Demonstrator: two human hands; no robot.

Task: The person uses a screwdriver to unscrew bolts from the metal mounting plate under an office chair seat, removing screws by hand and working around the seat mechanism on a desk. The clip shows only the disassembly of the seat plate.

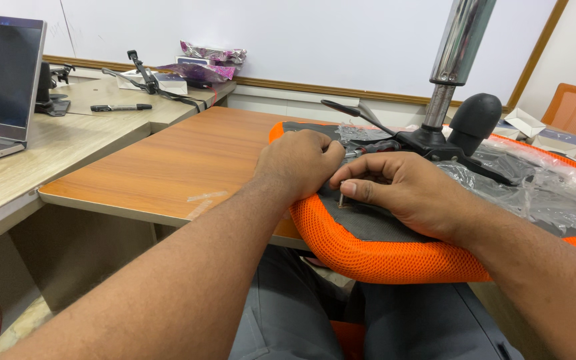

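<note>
Clearly mid-job, my right hand (408, 193) pinched a small metal screw (341, 199) upright, not yet driven, on the upturned orange mesh seat (381, 257), left hand (298, 163) fisted around a screwdriver (375, 148).

Bare forearms, no sleeves; hands (341, 177) ringless; grey trousers (288, 313).

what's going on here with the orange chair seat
A person is working on an upturned orange mesh chair seat that rests across their lap and against a wooden table. The right hand pinches a small screw upright against the dark underside of the seat. The left hand is closed in a fist around a screwdriver, right beside it. The chrome gas lift column sticks up from the seat base, with clear plastic wrap lying loose over the seat.
</note>
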